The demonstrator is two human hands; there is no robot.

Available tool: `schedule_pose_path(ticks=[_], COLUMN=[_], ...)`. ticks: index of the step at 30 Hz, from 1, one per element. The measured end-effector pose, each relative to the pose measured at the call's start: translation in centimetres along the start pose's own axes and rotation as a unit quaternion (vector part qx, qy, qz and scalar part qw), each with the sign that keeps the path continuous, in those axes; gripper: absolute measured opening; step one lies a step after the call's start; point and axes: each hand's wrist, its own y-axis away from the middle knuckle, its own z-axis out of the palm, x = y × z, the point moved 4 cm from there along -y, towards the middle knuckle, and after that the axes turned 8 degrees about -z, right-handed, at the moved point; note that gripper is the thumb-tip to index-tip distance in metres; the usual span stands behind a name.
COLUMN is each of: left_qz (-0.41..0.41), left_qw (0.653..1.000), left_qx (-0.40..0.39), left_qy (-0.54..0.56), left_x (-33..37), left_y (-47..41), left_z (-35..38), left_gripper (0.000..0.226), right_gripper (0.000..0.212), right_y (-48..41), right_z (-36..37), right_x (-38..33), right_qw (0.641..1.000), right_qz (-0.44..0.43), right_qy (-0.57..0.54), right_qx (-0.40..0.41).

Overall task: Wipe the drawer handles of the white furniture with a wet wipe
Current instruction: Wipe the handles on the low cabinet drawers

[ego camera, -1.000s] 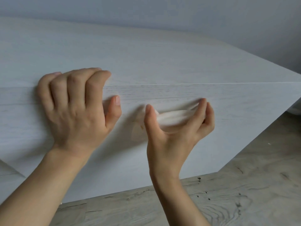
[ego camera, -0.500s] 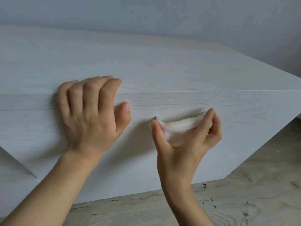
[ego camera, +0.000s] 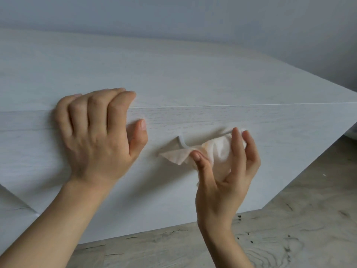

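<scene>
Head view: the left hand (ego camera: 96, 136) is seen braced on the white furniture (ego camera: 193, 84), fingers hooked over its top front edge, thumb laid against the front. The wet wipe (ego camera: 218, 149) is pinched by the right hand (ego camera: 226, 180) between thumb and fingers, bunched around the right part of the drawer handle (ego camera: 182, 143). A loose corner is left trailing beneath the handle's bare left end.

Handle (ego camera: 182, 142): white bar on cabinet (ego camera: 212, 80) front, left end bare.
Wipe (ego camera: 220, 149): bunched over handle's right part, one corner hanging below.
Right hand (ego camera: 228, 175): pinches wipe at handle.
Left hand (ego camera: 96, 136): left of handle, fingers curled over cabinet's top edge.
Floor (ego camera: 299, 225): wood, below handle.
</scene>
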Motion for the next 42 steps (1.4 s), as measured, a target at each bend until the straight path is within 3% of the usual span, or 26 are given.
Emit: schedule_pose_path(ticks=[7,13,17,22,27,31,34,37,40,42], left_qz=[0.004,0.000,0.007,-0.001,-0.010,-0.010,-0.006,-0.006,-0.007,-0.009], left_qw=[1.000,1.000,1.000,0.999,0.998,0.997,0.996,0.995,0.994,0.994], left_qx=[-0.003,-0.004,0.001,-0.005,-0.028,-0.041,-0.046,-0.050,-0.053,-0.052], left_qy=[0.001,0.011,0.013,0.033,0.056,0.067,0.074,0.085,0.090,0.092], left_x=[-0.1,-0.2,-0.2,-0.2,-0.5,-0.7,-0.7,-0.7,-0.6,-0.6], left_y=[0.0,0.1,0.1,0.2,0.3,0.4,0.4,0.5,0.4,0.4], left_z=[0.0,0.1,0.2,0.1,0.2,0.4,0.5,0.4,0.3,0.4], left_gripper=[0.038,0.038,0.038,0.038,0.037,0.036,0.036,0.036,0.035,0.035], right_gripper=[0.028,0.036,0.024,0.035,0.033,0.045,0.038,0.024,0.038,0.047], right_y=[-0.5,-0.7,-2.2,-3.6,-1.7,0.9,1.3,0.8,0.7,1.3], right_z=[-1.0,-1.4,-3.1,-4.6,-2.4,-1.4,-1.7,-1.8,-0.8,-0.3], right_x=[0.8,1.1,1.8,1.0,0.3,-0.3,-0.1,0.5,1.0,0.7], right_qw=[0.989,0.994,0.992,0.993,0.995,0.996,0.991,0.994,0.993,0.992], right_qz=[0.049,0.030,0.012,-0.057,-0.079,-0.088,-0.122,-0.070,0.050,0.066], right_qy=[-0.113,-0.090,-0.105,-0.014,0.039,-0.019,-0.042,-0.029,-0.069,-0.079], right_qx=[0.078,0.058,0.070,0.103,0.043,0.001,0.022,0.074,0.082,0.074])
